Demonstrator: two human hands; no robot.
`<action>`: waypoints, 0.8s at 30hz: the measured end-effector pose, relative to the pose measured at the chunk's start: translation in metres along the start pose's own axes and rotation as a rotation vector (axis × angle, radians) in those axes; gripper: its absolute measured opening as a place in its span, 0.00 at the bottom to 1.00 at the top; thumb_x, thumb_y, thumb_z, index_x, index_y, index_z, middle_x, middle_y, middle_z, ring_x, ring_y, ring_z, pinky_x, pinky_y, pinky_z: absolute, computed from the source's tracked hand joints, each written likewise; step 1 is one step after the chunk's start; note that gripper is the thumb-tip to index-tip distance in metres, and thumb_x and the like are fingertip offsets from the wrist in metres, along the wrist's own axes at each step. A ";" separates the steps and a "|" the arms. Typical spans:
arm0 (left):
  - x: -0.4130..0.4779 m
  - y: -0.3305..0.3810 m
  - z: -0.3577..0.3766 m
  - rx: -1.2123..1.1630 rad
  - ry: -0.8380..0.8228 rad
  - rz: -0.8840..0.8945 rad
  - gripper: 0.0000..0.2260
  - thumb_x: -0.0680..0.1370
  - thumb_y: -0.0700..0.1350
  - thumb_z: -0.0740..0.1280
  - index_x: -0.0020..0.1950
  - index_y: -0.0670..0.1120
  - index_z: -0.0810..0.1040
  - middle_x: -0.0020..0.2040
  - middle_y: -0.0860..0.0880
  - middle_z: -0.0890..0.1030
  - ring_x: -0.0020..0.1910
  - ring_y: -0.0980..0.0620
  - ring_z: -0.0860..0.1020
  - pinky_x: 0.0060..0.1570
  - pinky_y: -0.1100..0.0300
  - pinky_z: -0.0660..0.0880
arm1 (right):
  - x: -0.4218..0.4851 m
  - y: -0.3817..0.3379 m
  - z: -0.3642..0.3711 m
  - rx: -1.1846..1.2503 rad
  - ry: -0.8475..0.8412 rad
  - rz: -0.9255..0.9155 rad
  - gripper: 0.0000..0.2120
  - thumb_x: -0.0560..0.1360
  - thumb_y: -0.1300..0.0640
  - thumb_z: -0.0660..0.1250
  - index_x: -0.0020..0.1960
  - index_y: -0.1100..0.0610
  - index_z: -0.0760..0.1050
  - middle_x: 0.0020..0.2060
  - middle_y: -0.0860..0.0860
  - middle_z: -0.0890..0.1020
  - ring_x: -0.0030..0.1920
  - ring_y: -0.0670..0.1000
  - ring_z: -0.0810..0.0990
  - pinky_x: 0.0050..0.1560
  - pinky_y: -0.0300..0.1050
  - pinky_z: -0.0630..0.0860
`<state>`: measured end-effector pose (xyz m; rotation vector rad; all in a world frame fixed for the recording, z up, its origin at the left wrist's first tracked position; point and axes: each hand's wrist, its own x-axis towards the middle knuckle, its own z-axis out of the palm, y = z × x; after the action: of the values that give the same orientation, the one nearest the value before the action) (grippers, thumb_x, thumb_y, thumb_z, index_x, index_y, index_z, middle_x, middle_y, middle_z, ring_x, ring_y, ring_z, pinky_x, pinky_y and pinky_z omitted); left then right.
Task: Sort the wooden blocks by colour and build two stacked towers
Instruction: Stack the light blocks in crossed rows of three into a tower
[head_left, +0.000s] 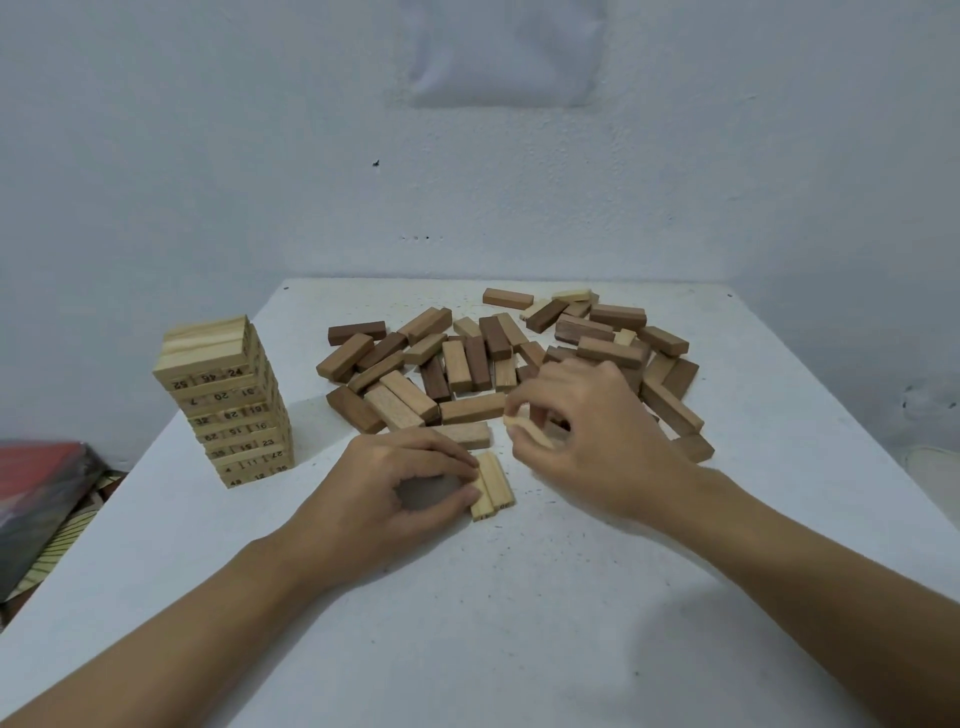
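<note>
A tower of pale numbered blocks (231, 402) stands at the table's left. A loose heap of mostly brown blocks (498, 364) covers the far middle and right, with a few pale ones among them. Two pale blocks (493, 486) lie side by side in front of the heap. My left hand (400, 483) curls against their left side, thumb and fingertips touching them. My right hand (592, 431) pinches another pale block (530, 428) just above the table, to the right of the pair.
The white table (519, 623) stands against a pale wall. Off its left edge, lower down, lie a red box (36, 478) and patterned items (57, 545). Small dark specks dot the tabletop.
</note>
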<state>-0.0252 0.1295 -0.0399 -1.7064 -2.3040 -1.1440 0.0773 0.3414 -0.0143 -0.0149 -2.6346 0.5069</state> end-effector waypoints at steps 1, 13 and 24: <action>0.000 0.000 0.000 0.008 0.002 -0.001 0.09 0.77 0.52 0.74 0.52 0.49 0.88 0.53 0.59 0.85 0.53 0.63 0.82 0.51 0.59 0.80 | -0.007 0.000 0.002 -0.037 -0.002 -0.017 0.05 0.76 0.48 0.66 0.46 0.46 0.80 0.37 0.42 0.76 0.44 0.45 0.74 0.54 0.48 0.66; -0.003 0.004 0.001 0.054 -0.006 -0.003 0.20 0.71 0.59 0.77 0.54 0.46 0.87 0.58 0.52 0.85 0.57 0.63 0.82 0.56 0.60 0.79 | -0.030 0.007 0.003 -0.057 -0.210 -0.106 0.22 0.77 0.44 0.53 0.61 0.46 0.82 0.53 0.39 0.76 0.59 0.47 0.67 0.58 0.51 0.60; -0.003 0.001 0.004 -0.007 -0.032 -0.082 0.17 0.69 0.57 0.79 0.53 0.50 0.86 0.55 0.55 0.85 0.53 0.56 0.83 0.54 0.51 0.80 | -0.029 0.017 0.003 0.003 -0.251 -0.184 0.18 0.76 0.44 0.67 0.64 0.46 0.80 0.65 0.36 0.78 0.68 0.40 0.65 0.63 0.51 0.57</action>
<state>-0.0219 0.1293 -0.0436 -1.6589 -2.4133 -1.1485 0.1005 0.3538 -0.0351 0.3090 -2.8413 0.4765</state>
